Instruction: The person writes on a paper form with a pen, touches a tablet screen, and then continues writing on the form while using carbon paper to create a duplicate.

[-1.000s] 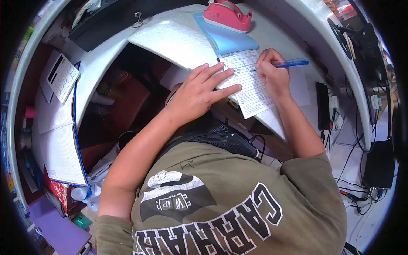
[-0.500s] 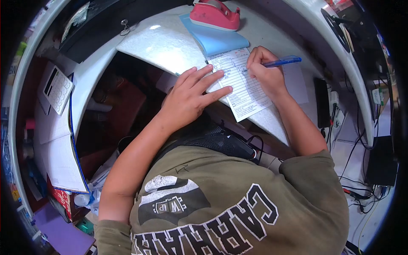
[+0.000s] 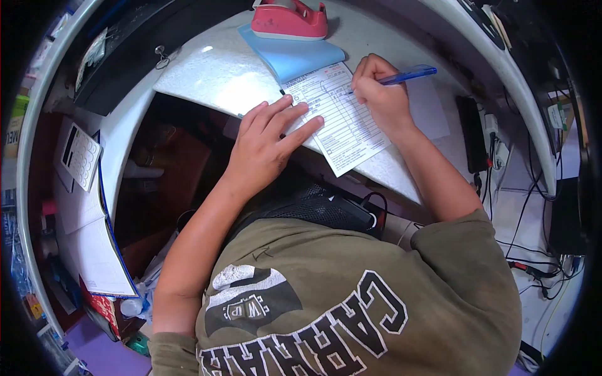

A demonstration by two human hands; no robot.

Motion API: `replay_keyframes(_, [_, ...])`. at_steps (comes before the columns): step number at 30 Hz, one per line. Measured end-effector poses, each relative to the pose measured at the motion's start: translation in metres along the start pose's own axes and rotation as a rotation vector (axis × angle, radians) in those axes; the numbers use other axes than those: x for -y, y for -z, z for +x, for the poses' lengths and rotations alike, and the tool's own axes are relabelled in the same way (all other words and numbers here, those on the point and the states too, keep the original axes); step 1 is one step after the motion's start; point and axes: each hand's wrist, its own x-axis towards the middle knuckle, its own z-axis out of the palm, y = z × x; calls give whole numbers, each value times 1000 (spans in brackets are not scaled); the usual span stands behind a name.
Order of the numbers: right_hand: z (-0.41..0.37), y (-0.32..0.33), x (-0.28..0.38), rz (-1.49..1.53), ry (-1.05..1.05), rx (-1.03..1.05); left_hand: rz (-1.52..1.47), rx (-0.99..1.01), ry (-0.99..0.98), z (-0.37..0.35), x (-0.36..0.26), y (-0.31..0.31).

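A printed receipt pad (image 3: 343, 148) lies tilted on the white desk, its blue cover (image 3: 301, 56) folded back beyond it. My left hand (image 3: 266, 135) rests with fingers spread, the fingertips pressing on the pad's left edge. Pinched in my right hand (image 3: 382, 94) is a blue pen (image 3: 407, 75), its point down on the upper right part of the form. Handwritten marks show near the top of the page, too small to read. Past the blue cover stands a red tape dispenser (image 3: 290, 20).
To the left, a white calculator (image 3: 80, 156) sits by an open lined notebook (image 3: 97, 250). A key (image 3: 162, 56) hangs at the dark drawer. On the right are a black device (image 3: 470, 135) and loose cables (image 3: 533, 269). The desk's curved front edge (image 3: 401, 182) runs close to my body.
The view has shifted, so the desk items appear farther left. My right hand has moved the pen slightly across the page. My left hand stays in place on the pad.
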Motion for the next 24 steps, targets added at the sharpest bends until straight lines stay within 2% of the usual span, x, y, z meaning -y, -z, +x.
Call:
replay_keyframes(7, [3,-3,-5,-293,-13,-48,20,-7,10,1,-2,-3])
replay_keyframes(24, [3,-6,-10,-368,69,-99,66,9,10,6,-7,0])
